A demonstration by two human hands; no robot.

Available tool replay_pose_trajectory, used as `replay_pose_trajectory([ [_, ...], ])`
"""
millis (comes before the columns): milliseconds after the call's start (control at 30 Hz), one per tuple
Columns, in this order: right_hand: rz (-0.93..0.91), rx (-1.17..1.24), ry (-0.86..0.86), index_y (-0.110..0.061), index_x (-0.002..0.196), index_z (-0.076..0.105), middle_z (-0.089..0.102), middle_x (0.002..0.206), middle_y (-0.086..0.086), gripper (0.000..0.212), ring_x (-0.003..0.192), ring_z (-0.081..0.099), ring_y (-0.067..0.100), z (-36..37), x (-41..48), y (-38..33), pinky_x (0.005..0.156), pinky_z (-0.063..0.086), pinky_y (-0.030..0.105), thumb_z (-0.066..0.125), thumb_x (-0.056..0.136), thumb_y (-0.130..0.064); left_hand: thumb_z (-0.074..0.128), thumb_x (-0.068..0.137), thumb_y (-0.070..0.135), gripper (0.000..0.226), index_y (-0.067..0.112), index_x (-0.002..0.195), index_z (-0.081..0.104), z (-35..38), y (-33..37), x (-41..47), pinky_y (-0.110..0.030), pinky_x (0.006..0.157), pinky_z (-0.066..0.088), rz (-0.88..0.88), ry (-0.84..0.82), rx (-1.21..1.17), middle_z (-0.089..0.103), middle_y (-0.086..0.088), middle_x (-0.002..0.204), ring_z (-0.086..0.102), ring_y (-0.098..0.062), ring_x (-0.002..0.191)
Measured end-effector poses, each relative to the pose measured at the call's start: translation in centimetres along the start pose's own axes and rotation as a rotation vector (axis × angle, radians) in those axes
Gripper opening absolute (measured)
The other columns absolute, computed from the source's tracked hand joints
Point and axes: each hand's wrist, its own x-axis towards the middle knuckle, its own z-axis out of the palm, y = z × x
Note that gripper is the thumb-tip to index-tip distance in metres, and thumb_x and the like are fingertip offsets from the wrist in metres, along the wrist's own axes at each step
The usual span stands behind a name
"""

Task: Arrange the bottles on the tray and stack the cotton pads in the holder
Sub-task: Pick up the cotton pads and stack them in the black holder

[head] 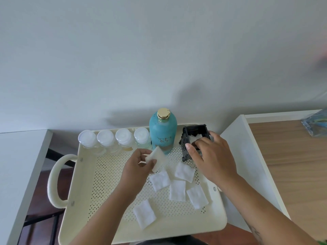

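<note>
A cream perforated tray (92,206) holds a row of several small clear bottles (106,140) along its far edge, beside a tall teal bottle with a gold cap (162,131). At the far right corner stands a black cotton pad holder (194,131) with white pads inside. My right hand (210,156) grips the holder's front and side. My left hand (138,167) pinches a small stack of white cotton pads (157,158) just in front of the teal bottle. Several loose cotton pads (177,190) lie on the tray floor, one apart near the front (144,213).
The tray has a looped handle (54,179) on its left side and sits across a gap between a white surface (17,165) on the left and a white-edged wooden tabletop (286,165) on the right. A plastic packet (316,124) lies at the far right. A plain wall rises behind.
</note>
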Motion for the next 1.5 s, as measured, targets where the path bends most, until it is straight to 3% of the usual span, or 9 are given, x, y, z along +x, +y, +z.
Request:
replay_pose_trajectory([
  [100, -0.007, 0.058, 0.044, -0.019, 0.093, 0.069, 0.072, 0.101, -0.009, 0.059, 0.127, 0.047, 0.028, -0.3, 0.0, -0.2, 0.103, 0.035, 0.038, 0.025, 0.097, -0.057, 0.069, 0.089, 0.017, 0.008, 0.024, 0.094, 0.068, -0.2, 1.1, -0.9, -0.038, 0.080, 0.061, -0.012, -0.016, -0.104, 0.074, -0.003, 0.087, 0.073, -0.022, 0.079],
  [300, -0.045, 0.371, 0.365, -0.018, 0.100, 0.070, 0.068, 0.096, -0.008, 0.026, 0.098, 0.054, 0.021, -2.0, -2.0, -1.6, 0.086, 0.036, 0.025, 0.052, 0.093, -0.036, 0.070, 0.089, 0.021, 0.001, 0.022, 0.089, 0.072, -0.4, 2.3, -2.6, -0.027, 0.075, 0.058, 0.041, -0.079, -0.243, 0.077, -0.001, 0.083, 0.070, -0.013, 0.077],
  [400, 0.047, 0.759, 0.215, -0.022, 0.104, 0.067, 0.065, 0.088, -0.012, 0.018, 0.086, 0.057, 0.008, -2.8, -3.6, -3.8, 0.076, 0.041, 0.010, 0.065, 0.090, -0.034, 0.073, 0.086, 0.019, 0.007, 0.025, 0.082, 0.071, -0.3, 2.9, -3.4, -0.031, 0.077, 0.057, 0.112, -0.091, -0.227, 0.076, -0.004, 0.082, 0.070, -0.014, 0.076],
  [567, 0.275, 1.157, -0.118, -0.041, 0.106, 0.064, 0.065, 0.096, -0.025, 0.024, 0.088, 0.061, -0.003, -2.8, -4.8, -5.6, 0.069, 0.048, 0.008, 0.071, 0.085, -0.032, 0.069, 0.086, 0.004, 0.029, 0.032, 0.078, 0.070, 0.0, 3.5, -4.2, -0.014, 0.065, 0.053, 0.220, -0.100, -0.173, 0.075, 0.007, 0.079, 0.070, -0.005, 0.073],
  [733, 0.322, 1.179, -0.194, -0.038, 0.093, 0.069, 0.070, 0.087, -0.016, 0.008, 0.081, 0.063, -0.002, -2.7, -4.8, -5.2, 0.069, 0.048, 0.018, 0.069, 0.087, -0.032, 0.072, 0.085, 0.010, 0.023, 0.034, 0.085, 0.069, -0.4, 3.3, -4.7, -0.022, 0.072, 0.055, 0.239, -0.163, -0.108, 0.076, 0.006, 0.088, 0.071, -0.011, 0.083],
  [933, 0.307, 1.169, -0.168, -0.039, 0.091, 0.068, 0.071, 0.087, -0.016, 0.009, 0.082, 0.065, -0.001, -3.1, -4.8, -4.9, 0.072, 0.047, 0.019, 0.067, 0.089, -0.030, 0.080, 0.073, 0.042, 0.023, 0.035, 0.093, 0.072, -1.0, 3.4, -5.1, -0.030, 0.077, 0.058, 0.272, -0.180, -0.074, 0.075, 0.004, 0.093, 0.071, -0.020, 0.083],
  [1133, 0.344, 1.248, -0.135, -0.036, 0.093, 0.070, 0.073, 0.091, -0.010, 0.013, 0.086, 0.067, 0.006, -3.0, -4.7, -4.9, 0.071, 0.052, 0.021, 0.068, 0.088, -0.024, 0.073, 0.085, 0.029, 0.007, 0.036, 0.087, 0.072, -0.9, 3.4, -4.9, -0.014, 0.072, 0.052, 0.378, -0.115, 0.131, 0.074, 0.018, 0.086, 0.066, -0.004, 0.079],
  [1300, 0.417, 1.327, -0.112, -0.033, 0.094, 0.071, 0.074, 0.091, -0.004, 0.009, 0.084, 0.068, 0.012, -3.0, -4.6, -5.2, 0.070, 0.054, 0.022, 0.070, 0.087, -0.027, 0.076, 0.075, 0.049, 0.025, 0.039, 0.097, 0.071, 0.0, 3.6, -4.8, -0.024, 0.076, 0.058, 0.288, -0.159, -0.013, 0.074, 0.014, 0.091, 0.070, -0.009, 0.083],
  [1500, 0.444, 1.288, -0.093, -0.026, 0.097, 0.070, 0.074, 0.090, -0.003, 0.008, 0.084, 0.067, 0.009, -3.2, -4.5, -4.9, 0.069, 0.053, 0.016, 0.068, 0.089, -0.025, 0.070, 0.088, 0.030, 0.007, 0.036, 0.089, 0.072, 0.6, 3.3, -4.1, -0.018, 0.067, 0.056, 0.188, -0.143, -0.040, 0.076, 0.011, 0.083, 0.068, -0.009, 0.074],
])
